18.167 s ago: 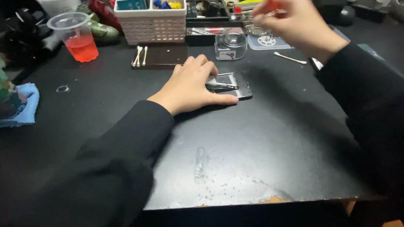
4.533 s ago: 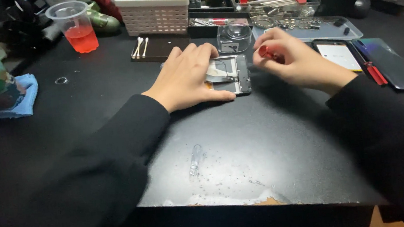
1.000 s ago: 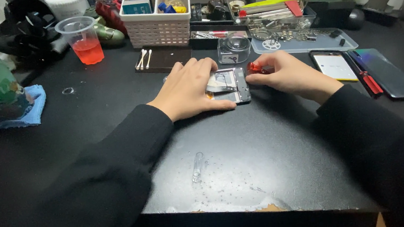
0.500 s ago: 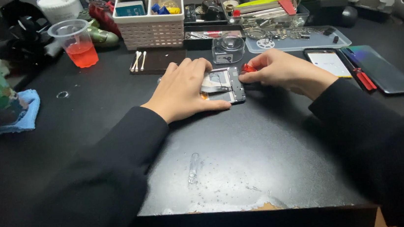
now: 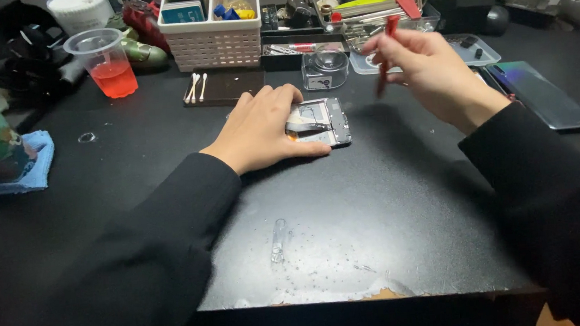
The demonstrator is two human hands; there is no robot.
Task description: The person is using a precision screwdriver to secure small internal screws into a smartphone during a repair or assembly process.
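At frame centre the left hand (image 5: 265, 126) lies flat, fingers spread, on the opened phone (image 5: 321, 121); the right hand (image 5: 423, 72), up-right of it (raised clear), pinches a red tool (image 5: 385, 61).

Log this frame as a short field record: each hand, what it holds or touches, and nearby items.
left hand: flat on the opened phone, pinning it to the black table
right hand: raised above the table, fingers gripping a thin red tool
behind phone: small clear jar, white basket
far left: plastic cup of red liquid
far right: dark phone lying flat
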